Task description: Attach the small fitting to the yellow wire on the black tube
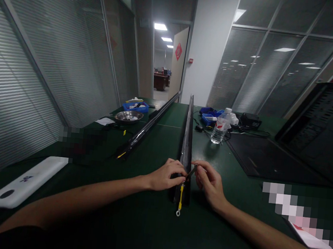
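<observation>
A long dark strip (187, 138) lies lengthwise on the green table, its near end between my hands. From that end a short yellow wire (181, 195) with a ring terminal (178, 213) sticks out toward me. My left hand (169, 175) rests on the strip's left edge, fingers bent together over it; whatever is under the fingertips is hidden. On the right side, my right hand (209, 183) pinches a small thin dark tool (191, 171), its tip down at the strip near the left fingertips.
A second dark strip (151, 125) lies to the left. Beyond are a metal bowl (129, 116), a blue tray (136, 106), blue bins (208, 119) and a water bottle (219, 129). A white case (26, 183) lies left; a large black panel (320, 136) stands right.
</observation>
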